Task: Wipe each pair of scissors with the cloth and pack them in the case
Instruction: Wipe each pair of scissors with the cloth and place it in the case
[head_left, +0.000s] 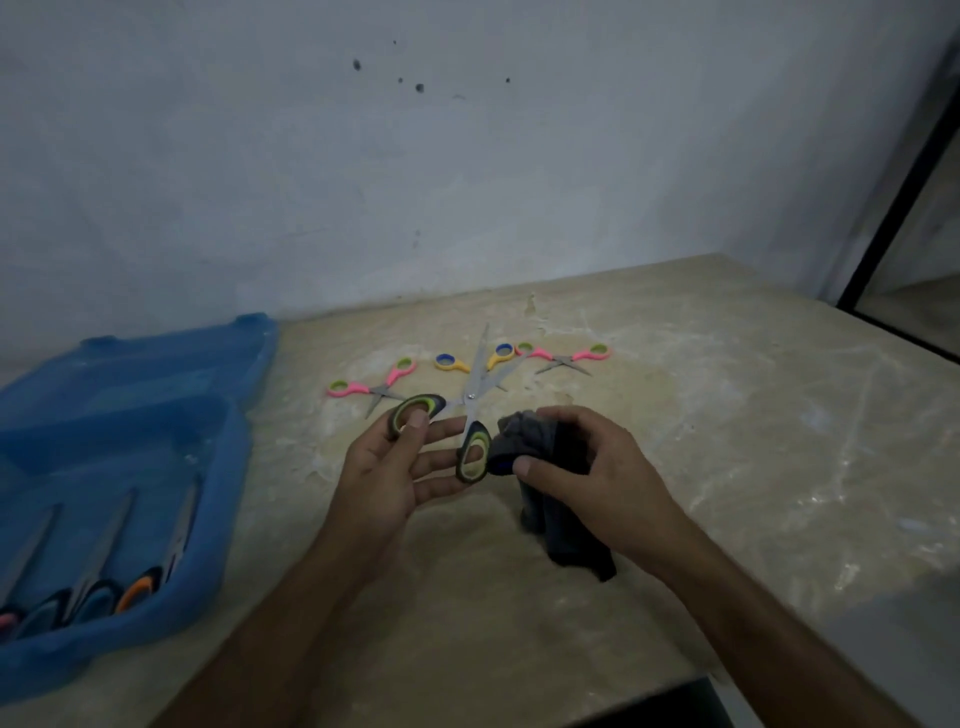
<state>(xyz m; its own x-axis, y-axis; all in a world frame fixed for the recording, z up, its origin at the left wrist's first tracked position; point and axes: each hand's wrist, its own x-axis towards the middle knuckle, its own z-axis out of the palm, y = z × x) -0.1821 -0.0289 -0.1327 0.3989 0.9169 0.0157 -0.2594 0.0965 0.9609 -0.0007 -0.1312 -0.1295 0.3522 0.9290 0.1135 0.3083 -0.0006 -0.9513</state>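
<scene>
1. Two hands low centre, over tabletop (727, 415).
2. Left hand (400, 467): thumb through one green-black loop of big scissors (470, 400), fingers spread straight under the other loop. Blades open, tips pointing away toward wall.
3. Right hand (587, 467): grip curled round dark cloth (550, 493), thumb pinching bunched top; rest of cloth hanging down to tabletop. Cloth just beside near loop of big scissors; touching or not, cannot tell.
4. Beyond the hands, lying open on tabletop: pink scissors (371, 387) at left, yellow scissors (452, 362) in middle, partly behind the held blades, second pink pair (563, 357) at right. Each well apart from cloth.
5. Blue case (156, 415) open at left edge of tabletop, lid laid back toward wall. Packed inside near tray: several scissors side by side, blades pointing away; one orange handle (139, 587), dark blue handles beside it, a pink one at frame edge. Exact count unclear, blurred.
6. Pale wall behind, a few dark spots. Dark frame at far right.
</scene>
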